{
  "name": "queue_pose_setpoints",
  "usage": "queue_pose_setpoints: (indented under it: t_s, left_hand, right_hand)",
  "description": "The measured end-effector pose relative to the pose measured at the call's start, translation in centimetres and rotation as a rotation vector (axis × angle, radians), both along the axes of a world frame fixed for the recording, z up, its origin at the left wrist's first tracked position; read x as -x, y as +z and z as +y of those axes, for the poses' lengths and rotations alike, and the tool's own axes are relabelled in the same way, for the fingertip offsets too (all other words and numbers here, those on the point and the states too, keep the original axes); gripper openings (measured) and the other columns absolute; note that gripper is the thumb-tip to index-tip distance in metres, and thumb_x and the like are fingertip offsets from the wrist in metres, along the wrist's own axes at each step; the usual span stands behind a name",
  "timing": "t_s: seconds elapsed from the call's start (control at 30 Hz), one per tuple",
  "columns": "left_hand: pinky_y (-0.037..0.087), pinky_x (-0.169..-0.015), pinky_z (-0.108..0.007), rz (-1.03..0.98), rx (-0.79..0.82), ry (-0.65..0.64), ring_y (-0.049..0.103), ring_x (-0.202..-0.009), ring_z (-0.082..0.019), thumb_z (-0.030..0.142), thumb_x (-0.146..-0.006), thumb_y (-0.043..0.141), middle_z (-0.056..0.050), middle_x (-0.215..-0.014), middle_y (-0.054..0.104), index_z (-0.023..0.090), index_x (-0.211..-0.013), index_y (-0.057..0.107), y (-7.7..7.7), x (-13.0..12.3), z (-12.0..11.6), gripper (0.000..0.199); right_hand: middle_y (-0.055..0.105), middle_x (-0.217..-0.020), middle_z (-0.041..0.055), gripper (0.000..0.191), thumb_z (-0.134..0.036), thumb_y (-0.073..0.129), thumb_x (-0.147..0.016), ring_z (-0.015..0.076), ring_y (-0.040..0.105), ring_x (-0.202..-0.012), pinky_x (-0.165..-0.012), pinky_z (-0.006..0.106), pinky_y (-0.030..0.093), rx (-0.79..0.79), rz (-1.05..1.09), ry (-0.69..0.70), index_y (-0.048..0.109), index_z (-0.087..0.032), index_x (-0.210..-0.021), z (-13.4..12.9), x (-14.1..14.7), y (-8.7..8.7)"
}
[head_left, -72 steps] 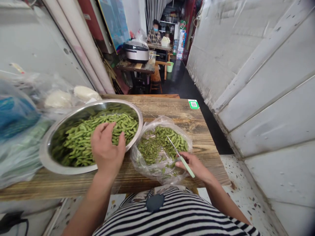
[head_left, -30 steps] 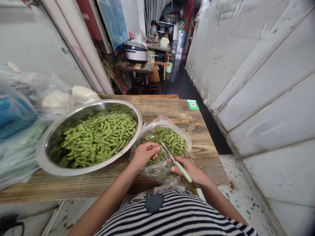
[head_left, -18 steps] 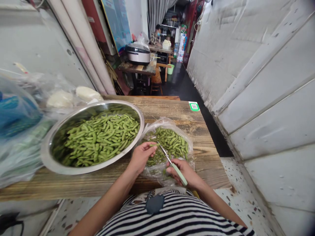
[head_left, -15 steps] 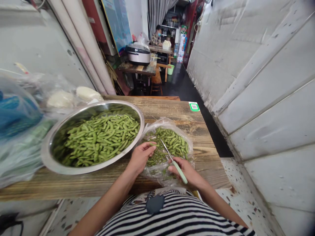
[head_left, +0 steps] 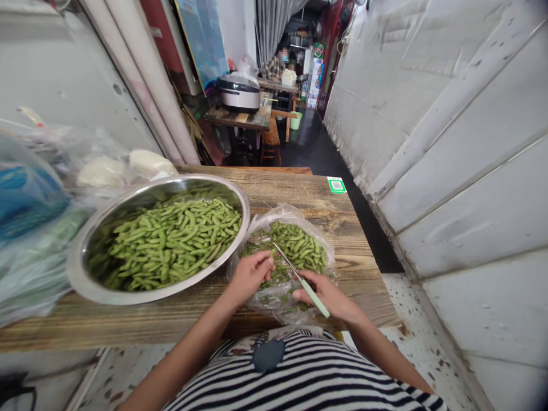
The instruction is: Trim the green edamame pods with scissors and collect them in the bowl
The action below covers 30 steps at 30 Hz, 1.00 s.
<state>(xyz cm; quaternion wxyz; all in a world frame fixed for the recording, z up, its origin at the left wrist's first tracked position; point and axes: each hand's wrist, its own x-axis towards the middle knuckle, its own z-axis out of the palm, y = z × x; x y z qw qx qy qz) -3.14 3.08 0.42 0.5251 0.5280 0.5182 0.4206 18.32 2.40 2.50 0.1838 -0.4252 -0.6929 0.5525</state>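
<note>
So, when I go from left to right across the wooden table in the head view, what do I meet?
Bluish plastic bag, metal bowl, left hand pinching a green pod, right hand holding green-handled scissors.

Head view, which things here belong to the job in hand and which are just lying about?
In use, it seems:
green-handled scissors, in the right hand
a green pod, in the left hand
clear bag of pods
metal bowl of pods

Just lying about, apparently:
QR-code card
rice cooker
pale green bucket
plastic bags left of the bowl
</note>
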Motion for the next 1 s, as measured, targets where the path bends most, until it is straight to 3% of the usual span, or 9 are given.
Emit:
queue_pose_setpoints:
  t_s: [0.17,0.47,0.53,0.63,0.7,0.77,0.83,0.93,1.0]
  left_hand:
    - [0.032,-0.047,-0.021,0.167,-0.09,0.025,0.045,-0.046,-0.011,0.035,-0.078,0.054,0.002,-0.053,0.055,0.017,-0.067,0.064,0.3,0.1,-0.2,0.024]
    - [0.032,-0.046,-0.022,0.141,-0.047,0.02,0.043,-0.044,-0.011,0.04,-0.078,0.054,0.003,-0.046,0.051,0.016,-0.069,0.066,1.8,-0.1,-0.8,0.028]
    - [0.038,-0.05,-0.023,0.186,-0.1,0.141,0.048,-0.048,-0.013,0.04,-0.077,0.057,0.001,-0.053,0.058,0.017,-0.079,0.069,2.4,0.6,-1.2,0.026]
    - [0.047,-0.07,-0.031,0.44,-0.353,0.464,0.059,-0.071,-0.019,0.037,-0.079,0.057,-0.003,-0.078,0.067,0.02,-0.093,0.069,4.0,2.6,-1.6,0.025]
    - [0.043,-0.088,-0.04,0.68,-0.536,0.694,0.058,-0.097,-0.026,0.035,-0.08,0.058,-0.009,-0.103,0.066,0.02,-0.105,0.066,5.0,3.8,-1.7,0.03]
    - [0.035,-0.097,-0.047,0.867,-0.655,0.838,0.047,-0.117,-0.032,0.034,-0.078,0.061,-0.015,-0.122,0.056,0.017,-0.116,0.061,5.4,4.0,-1.6,0.041]
    - [0.032,-0.098,-0.047,0.953,-0.712,0.72,0.045,-0.12,-0.032,0.03,-0.081,0.059,-0.016,-0.126,0.054,0.017,-0.117,0.06,4.7,3.0,-1.5,0.038]
    - [0.039,-0.088,-0.038,0.943,-0.651,0.117,0.059,-0.095,-0.022,0.022,-0.088,0.046,-0.009,-0.1,0.068,0.021,-0.1,0.067,2.2,0.0,-0.8,0.024]
    - [0.039,-0.082,-0.038,0.973,-0.514,-0.111,0.061,-0.085,-0.022,0.021,-0.088,0.045,-0.009,-0.086,0.069,0.019,-0.088,0.069,0.4,-1.9,0.0,0.024]
  right_hand:
    - [0.053,-0.077,-0.0001,0.044,-0.049,0.067,-0.074,0.0125,0.044,-0.069,-0.061,0.021,0.037,0.062,0.061,-0.001,0.063,-0.014,-0.1,0.0,0.0,0.2]
    - [0.041,-0.055,-0.0065,0.039,-0.052,0.067,-0.073,0.0066,0.032,-0.046,-0.043,0.019,0.025,0.208,0.091,-0.068,0.06,-0.016,-0.088,-0.5,0.2,0.5]
    - [0.04,-0.057,-0.0071,0.043,-0.052,0.068,-0.072,0.0057,0.032,-0.044,-0.041,0.019,0.025,0.242,0.108,-0.116,0.058,-0.016,-0.093,-0.3,-0.1,0.3]
    - [0.04,-0.059,-0.0074,0.048,-0.053,0.067,-0.072,0.0059,0.034,-0.043,-0.04,0.019,0.028,0.247,0.114,-0.174,0.055,-0.016,-0.101,0.1,-0.9,-0.2]
    - [0.041,-0.059,-0.0068,0.049,-0.053,0.066,-0.074,0.0065,0.035,-0.045,-0.042,0.019,0.031,0.214,0.102,-0.176,0.055,-0.016,-0.102,0.3,-1.3,-0.4]
    - [0.043,-0.061,-0.0059,0.047,-0.052,0.064,-0.075,0.0073,0.037,-0.048,-0.045,0.02,0.032,0.168,0.089,-0.164,0.056,-0.015,-0.103,0.3,-1.6,-0.6]
    - [0.045,-0.063,-0.0048,0.045,-0.051,0.064,-0.077,0.0079,0.039,-0.052,-0.048,0.02,0.033,0.131,0.082,-0.159,0.057,-0.015,-0.103,0.2,-1.7,-0.7]
    - [0.046,-0.066,-0.0039,0.044,-0.05,0.064,-0.077,0.0084,0.04,-0.054,-0.05,0.02,0.033,0.129,0.093,-0.177,0.057,-0.015,-0.103,0.0,-1.7,-0.7]
    - [0.046,-0.066,-0.0037,0.046,-0.051,0.064,-0.076,0.0085,0.039,-0.054,-0.05,0.02,0.033,0.135,0.102,-0.196,0.057,-0.014,-0.102,-0.2,-1.7,-0.6]
